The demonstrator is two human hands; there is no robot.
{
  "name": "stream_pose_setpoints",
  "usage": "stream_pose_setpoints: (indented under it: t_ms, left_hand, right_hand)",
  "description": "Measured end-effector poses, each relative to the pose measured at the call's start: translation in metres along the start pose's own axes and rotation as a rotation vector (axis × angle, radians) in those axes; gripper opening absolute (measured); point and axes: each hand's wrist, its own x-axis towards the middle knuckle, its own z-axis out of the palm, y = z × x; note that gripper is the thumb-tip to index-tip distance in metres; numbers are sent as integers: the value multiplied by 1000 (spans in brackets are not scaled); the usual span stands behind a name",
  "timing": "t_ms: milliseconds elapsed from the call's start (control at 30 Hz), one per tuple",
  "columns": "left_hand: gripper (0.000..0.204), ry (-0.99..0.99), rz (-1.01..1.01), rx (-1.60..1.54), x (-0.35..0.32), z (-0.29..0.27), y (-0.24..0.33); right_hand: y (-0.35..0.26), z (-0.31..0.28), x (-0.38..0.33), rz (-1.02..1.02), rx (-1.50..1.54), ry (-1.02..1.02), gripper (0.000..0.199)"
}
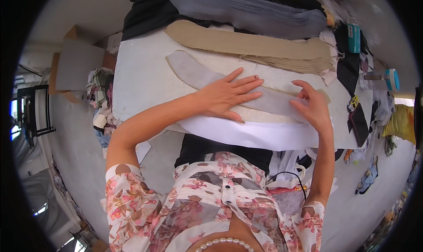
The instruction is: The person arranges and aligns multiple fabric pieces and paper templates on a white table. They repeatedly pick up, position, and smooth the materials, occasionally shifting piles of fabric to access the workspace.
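A curved strip of pale, thin material (pixel 275 103) lies on the white table, with a beige cloth edge showing along its border. My left hand (pixel 227 95) rests flat on its middle, fingers spread and pointing right. Over the strip's right end is my right hand (pixel 315 106), its thumb and forefinger apart with a gap between them. The thumb tip touches or nearly touches the strip; I cannot tell which. Nothing shows in the right hand's grasp, though its other fingers are partly hidden. Along the near table edge lies a white curved strip (pixel 251 134), just below both hands.
Beyond the hands lies a stack of beige cut cloth pieces (pixel 246 44), then a grey-blue stack (pixel 246 12) on black cloth. At the right edge are a dark phone (pixel 359 124), a clear jar with a blue lid (pixel 391 79) and a teal box (pixel 354 36).
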Motion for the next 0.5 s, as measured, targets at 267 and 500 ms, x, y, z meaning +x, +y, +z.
stream_pose_setpoints:
  t_ms: [267,500]
  left_hand:
    - [90,-26,-1,29,4,-8,3]
    - [88,83,212,-64,57,-5,19]
  right_hand:
    - [20,3,-7,28,-4,120,51]
    - [23,3,-7,29,-35,115,52]
